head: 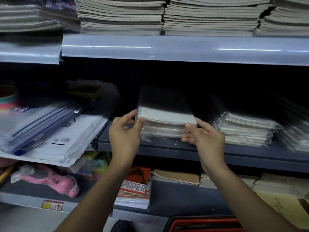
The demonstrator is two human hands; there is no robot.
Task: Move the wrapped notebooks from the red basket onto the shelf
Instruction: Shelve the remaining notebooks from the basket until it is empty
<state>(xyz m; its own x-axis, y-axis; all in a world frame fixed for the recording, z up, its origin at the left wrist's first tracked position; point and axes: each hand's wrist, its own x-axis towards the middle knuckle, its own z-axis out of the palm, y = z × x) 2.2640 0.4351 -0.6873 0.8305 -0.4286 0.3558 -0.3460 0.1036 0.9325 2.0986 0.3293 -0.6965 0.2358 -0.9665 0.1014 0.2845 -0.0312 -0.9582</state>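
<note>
the red plastic basket sat nearest, at the bottom edge of the view, below and in front of the dark grey metal shelf, its contents too dim to make out. above it both forearms reached up to that shelf's front lip. the left hand pinched the spiral-bound left corner of the stack of clear-wrapped white notebooks between thumb and fingers, while the right hand pressed its thumb and loosely spread fingers against the stack's right corner, probably to square it and push it back. the stack rested on the shelf, just left of another wrapped pile, likely keeping similar stock together.
</note>
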